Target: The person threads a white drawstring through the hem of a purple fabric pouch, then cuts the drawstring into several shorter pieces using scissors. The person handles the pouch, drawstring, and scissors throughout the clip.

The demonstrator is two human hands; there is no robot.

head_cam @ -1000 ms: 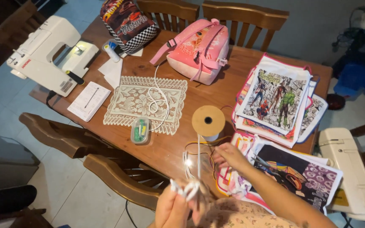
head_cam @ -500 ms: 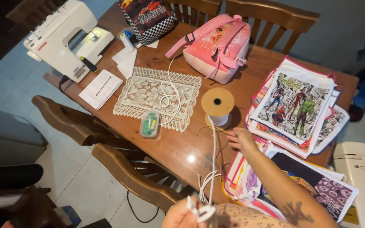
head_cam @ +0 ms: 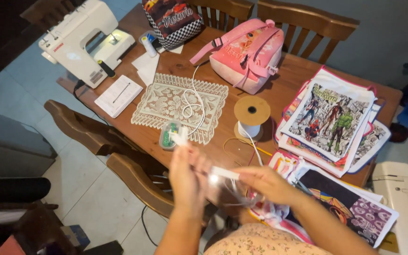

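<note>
The person held both hands raised above the near edge of the wooden table [head_cam: 303,75], with a white cord [head_cam: 224,173] stretched between them. The left hand [head_cam: 188,175] was blurred, but its fingers were closed around one end of the cord, and a short white piece stood out above the fist, at about 12 o'clock from it. The right hand [head_cam: 266,182] lay at 3 o'clock from the left one, near to it, and its fingers were pinched together on the other part of the cord. From the hands the cord ran up toward 1 o'clock to the cardboard spool [head_cam: 251,116], which stood upright on the table with white cord wound on its core. At 9 o'clock from the spool lay a cream lace mat [head_cam: 166,101] with a loose loop of white cord on it, and a small clear plastic box [head_cam: 168,137] sat at the near edge of the mat. A pink backpack [head_cam: 246,54] lay at 12 o'clock from the spool. At 3 o'clock from the spool was a pile of printed comic bags [head_cam: 331,118]. A white sewing machine [head_cam: 86,40] stood at the far left corner of the table, with a notepad [head_cam: 118,96] just in front of it.
</note>
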